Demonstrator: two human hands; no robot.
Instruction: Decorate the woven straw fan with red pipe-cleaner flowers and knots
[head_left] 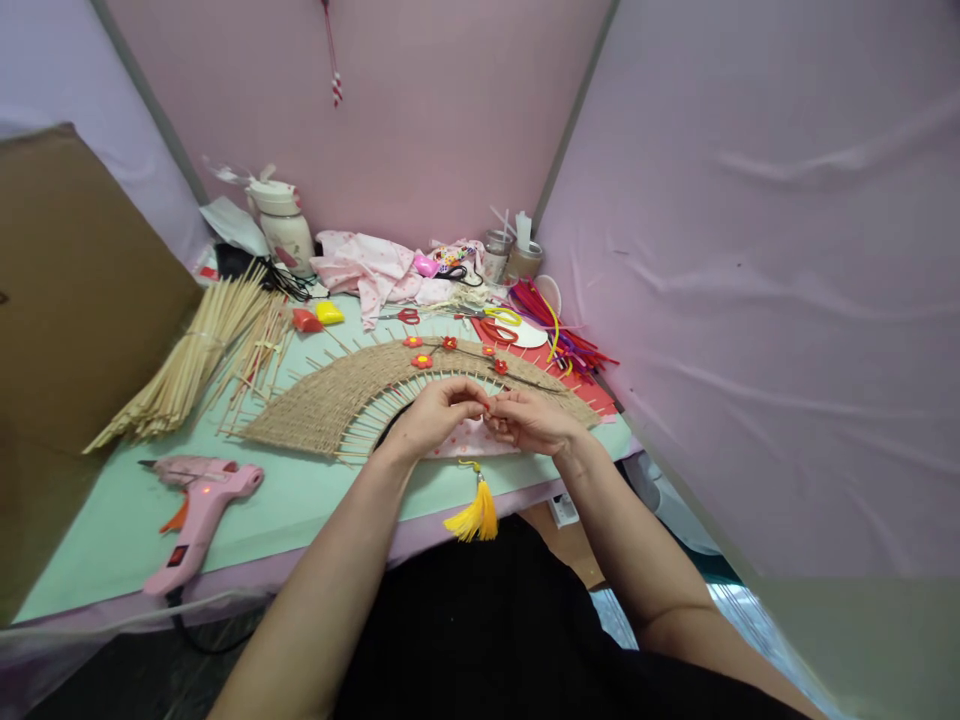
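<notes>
My left hand (442, 412) and my right hand (529, 420) meet fingertip to fingertip over the table's front. Both are closed in a pinch on a small red piece (487, 406), mostly hidden by the fingers; its exact shape does not show. Behind and beneath them lies a woven fan (307, 408) of tan cord on thin sticks. Several red and yellow flowers (423, 361) and a dark twig (536, 384) sit on its band. Below my hands, a pink patterned cloth (469, 440) shows, and a yellow tassel (474, 512) hangs at the table edge.
On the left lie a pink glue gun (202, 505) with a lit light and a bundle of sticks (180, 375). Red and yellow packets (328, 313), scissors (409, 316), a bottle (285, 225) and coloured pipe cleaners (577, 350) stand farther back. A brown board (75, 330) rises at left.
</notes>
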